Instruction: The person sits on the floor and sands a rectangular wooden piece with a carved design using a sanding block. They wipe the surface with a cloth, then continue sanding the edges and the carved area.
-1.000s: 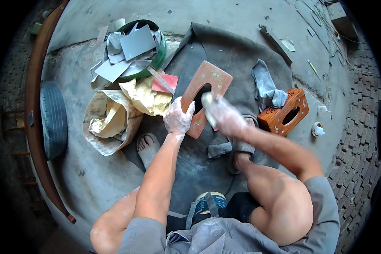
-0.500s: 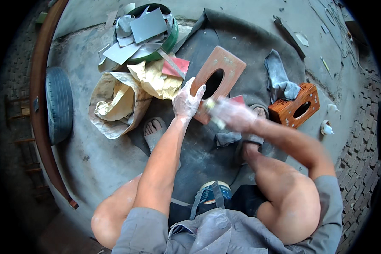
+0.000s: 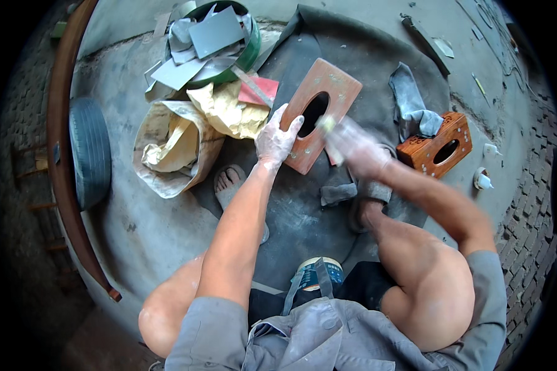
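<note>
A reddish-brown wooden tissue box (image 3: pixel 337 85) with an oval opening stands tilted between my feet, its top face toward me. My left hand (image 3: pixel 273 141) is closed on its left edge, the thumb lying over the top face near the opening. Dusted white and smeared by motion, my right hand (image 3: pixel 364 151) grips a pale tool (image 3: pixel 326 123) at the box's right edge. The blur hides this tool's exact kind, and I cannot tell whether it touches the wood. Small pale spots dot the box's face.
A glossy orange-brown tissue box (image 3: pixel 428 163) with a grey cloth (image 3: pixel 406 93) sits at right, near small white bottles (image 3: pixel 483 180). At left are a sack (image 3: pixel 143 127), a green tub (image 3: pixel 252 52) of grey sheets and a tyre (image 3: pixel 90 154). A bucket (image 3: pixel 312 267) stands between my legs.
The tissue box has shifted slightly up and turned a little. My right hand, with the pale tool, has moved right and up along the box's edge. My left hand keeps its hold.
</note>
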The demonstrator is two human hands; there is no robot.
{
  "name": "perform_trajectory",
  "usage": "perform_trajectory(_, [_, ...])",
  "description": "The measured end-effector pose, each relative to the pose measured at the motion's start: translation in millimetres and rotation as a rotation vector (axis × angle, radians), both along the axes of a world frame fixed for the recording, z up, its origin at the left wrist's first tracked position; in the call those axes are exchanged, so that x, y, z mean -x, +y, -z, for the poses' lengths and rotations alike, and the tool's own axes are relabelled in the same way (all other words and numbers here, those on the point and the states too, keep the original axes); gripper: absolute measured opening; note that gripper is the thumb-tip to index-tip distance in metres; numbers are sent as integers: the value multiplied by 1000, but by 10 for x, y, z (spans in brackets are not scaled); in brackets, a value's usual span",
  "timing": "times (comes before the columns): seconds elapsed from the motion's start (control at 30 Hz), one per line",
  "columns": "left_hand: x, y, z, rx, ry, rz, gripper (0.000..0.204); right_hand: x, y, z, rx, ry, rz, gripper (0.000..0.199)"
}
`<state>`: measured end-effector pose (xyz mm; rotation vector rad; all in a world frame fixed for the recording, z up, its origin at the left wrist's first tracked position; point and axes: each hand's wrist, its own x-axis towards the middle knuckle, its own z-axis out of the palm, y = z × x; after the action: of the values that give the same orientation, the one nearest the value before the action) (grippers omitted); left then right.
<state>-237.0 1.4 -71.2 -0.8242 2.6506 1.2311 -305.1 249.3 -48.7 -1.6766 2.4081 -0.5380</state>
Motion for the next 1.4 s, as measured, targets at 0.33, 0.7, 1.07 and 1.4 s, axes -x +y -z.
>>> perform_trajectory(0.33, [60,-11,-24,-61,21,0,64,594,77,15,-93,265,122,69])
perform_trajectory(0.7, [42,19,8,-30,52,28,57,562,-124,-18,-2,196,379,67])
perform_trajectory(1.07, [66,58,-8,9,28,19,61,295,-324,97,69,183,473,63])
perform_trajectory(1.4, [37,46,26,16,50,15,59,574,-35,-97,-5,165,59,60])
